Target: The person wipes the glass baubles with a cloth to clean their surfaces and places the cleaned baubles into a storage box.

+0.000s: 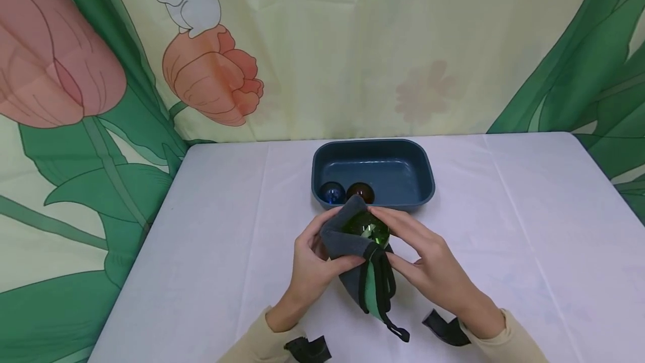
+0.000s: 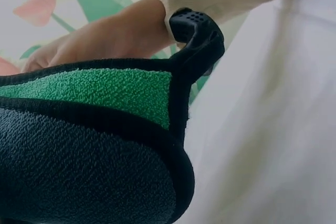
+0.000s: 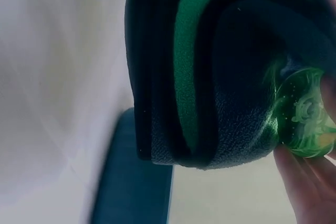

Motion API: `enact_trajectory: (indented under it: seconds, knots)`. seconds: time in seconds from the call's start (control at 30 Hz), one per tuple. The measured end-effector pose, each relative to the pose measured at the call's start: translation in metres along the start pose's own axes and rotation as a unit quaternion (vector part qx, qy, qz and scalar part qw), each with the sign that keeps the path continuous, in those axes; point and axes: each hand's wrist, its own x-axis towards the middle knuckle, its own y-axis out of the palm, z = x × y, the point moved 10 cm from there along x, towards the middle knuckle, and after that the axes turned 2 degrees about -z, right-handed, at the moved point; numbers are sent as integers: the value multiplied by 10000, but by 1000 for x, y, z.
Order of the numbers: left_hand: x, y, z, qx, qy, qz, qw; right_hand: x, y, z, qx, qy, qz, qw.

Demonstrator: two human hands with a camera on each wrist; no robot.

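Note:
A green glass ball [image 1: 370,227] is partly wrapped in a folded cloth [image 1: 344,237], grey-blue on one face, green on the other, edged in black with a hanging loop. My left hand [image 1: 313,265] grips the cloth from the left, thumb across its front. From the right, my right hand [image 1: 433,259] holds the ball, fingers on its upper side and thumb low by the cloth's black edge. In the right wrist view the shiny ball [image 3: 302,111] pokes out of the cloth [image 3: 241,93] beside fingertips. Cloth [image 2: 89,161] covers much of the left wrist view.
Just beyond the hands stands a dark blue rectangular tray [image 1: 403,198]. A blue glass ball [image 1: 332,192] and an amber-brown glass ball [image 1: 360,191] lie in its near left corner. White cloth [image 1: 504,273] covers the table; a printed curtain [image 1: 342,49] hangs behind it.

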Motion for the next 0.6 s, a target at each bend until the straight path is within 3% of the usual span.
enact_trajectory:
  seconds: [0.13, 0.37, 0.6]
  knots:
    - [3, 0, -1, -27, -98, 34, 9999, 4, -2, 1, 72, -24, 31, 10000]
    - [8, -3, -1, 34, -313, 14, 9995, 13, -11, 15, -49, -644, -155, 9978]
    - [8, -8, 5, 15, -656, -49, 9978, 19, -21, 15, -371, -572, -70, 9976]
